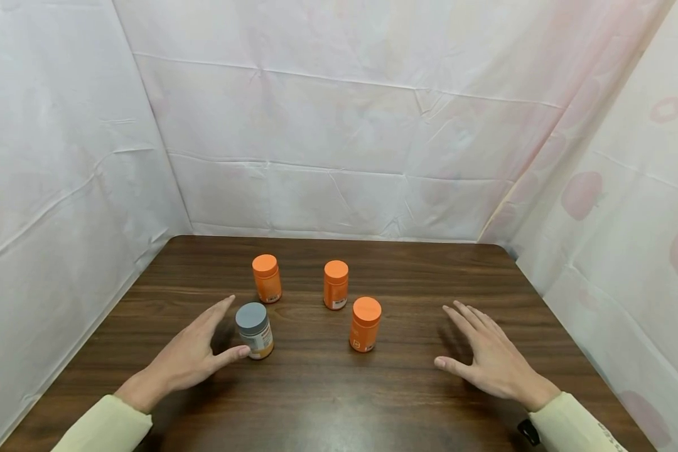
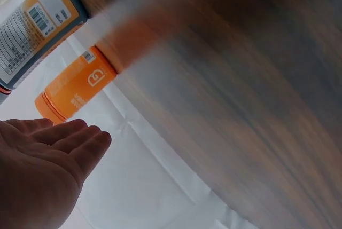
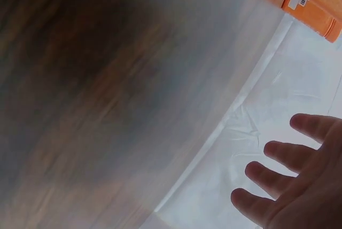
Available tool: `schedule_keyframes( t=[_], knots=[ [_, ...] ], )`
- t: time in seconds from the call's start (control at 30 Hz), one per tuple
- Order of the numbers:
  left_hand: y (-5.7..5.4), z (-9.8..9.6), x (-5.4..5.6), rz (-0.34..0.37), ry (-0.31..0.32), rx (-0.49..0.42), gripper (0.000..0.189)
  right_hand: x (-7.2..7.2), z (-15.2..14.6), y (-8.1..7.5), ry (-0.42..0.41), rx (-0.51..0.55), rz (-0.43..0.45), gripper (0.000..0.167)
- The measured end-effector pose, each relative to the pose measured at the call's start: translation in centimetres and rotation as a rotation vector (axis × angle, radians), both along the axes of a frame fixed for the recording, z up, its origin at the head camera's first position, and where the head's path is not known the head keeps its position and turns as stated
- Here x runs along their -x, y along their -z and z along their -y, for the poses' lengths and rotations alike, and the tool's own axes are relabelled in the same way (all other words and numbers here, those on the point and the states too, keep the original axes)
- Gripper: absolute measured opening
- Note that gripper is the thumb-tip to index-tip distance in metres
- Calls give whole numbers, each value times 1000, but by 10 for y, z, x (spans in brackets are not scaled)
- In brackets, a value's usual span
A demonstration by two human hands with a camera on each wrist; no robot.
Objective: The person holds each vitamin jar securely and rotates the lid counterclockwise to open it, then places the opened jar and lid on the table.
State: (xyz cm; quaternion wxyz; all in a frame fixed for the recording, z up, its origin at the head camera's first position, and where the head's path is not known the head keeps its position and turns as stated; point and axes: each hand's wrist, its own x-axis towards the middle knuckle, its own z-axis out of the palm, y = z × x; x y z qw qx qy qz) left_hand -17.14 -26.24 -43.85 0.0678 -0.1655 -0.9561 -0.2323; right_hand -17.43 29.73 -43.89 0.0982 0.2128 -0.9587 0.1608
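My left hand is at the left with fingers extended and thumb spread, holding nothing. Its thumb tip lies by the lower left side of a grey-capped bottle; whether it touches I cannot tell. Behind that bottle an orange bottle stands upright, also visible as an orange bottle beyond the fingers in the left wrist view. Two more orange bottles stand near the middle, one farther back and one nearer. Over the table's right side, my right hand has its fingers spread, apart from every bottle.
The dark wooden table has rounded far corners. A white cloth hangs behind it, and more cloth lines both sides. On the right cloth there are faded red prints. A black object sits at the right cuff.
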Motion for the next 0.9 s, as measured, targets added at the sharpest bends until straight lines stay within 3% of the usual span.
schedule_keyframes(
  t=[0.67, 0.9],
  knots=[
    [1, -17, 5, 44, -6, -136, 104, -10, 13, 0, -32, 86, -70, 86],
    [3, -22, 7, 13, 15, -193, 96, -13, 17, 1, -45, 96, -86, 86]
  ],
)
